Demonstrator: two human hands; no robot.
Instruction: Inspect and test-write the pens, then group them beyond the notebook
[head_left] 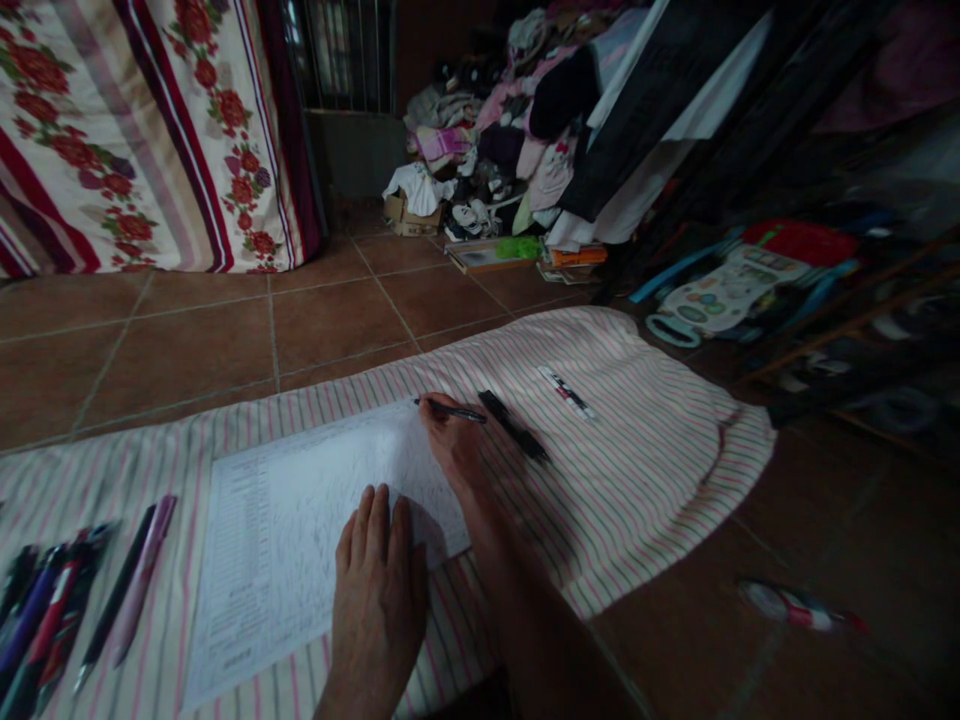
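A large sheet of paper (pixel 300 540) covered in small marks lies on the striped cloth (pixel 645 430). My left hand (pixel 381 580) rests flat on its lower part, fingers stretched out. Near the sheet's upper right corner, my right hand (pixel 450 440) is closed around a black pen (pixel 461 411), whose tip points left at the paper's edge. Just right of that hand lies a black stick-like item (pixel 514 427), possibly a pen case or marker. Farther right is a white, black and red pen-like item (pixel 568 392). Writing details on the sheet are too blurred to read.
Several pens (pixel 45 610) lie at the lower left, with a pink pen (pixel 144 580) beside them. Brown floor tiles (pixel 202 330) surround the cloth. A heap of clothes (pixel 517 120) stands at the back, a toy walker (pixel 739 285) at the right, and a flowered curtain (pixel 187 140) at the left.
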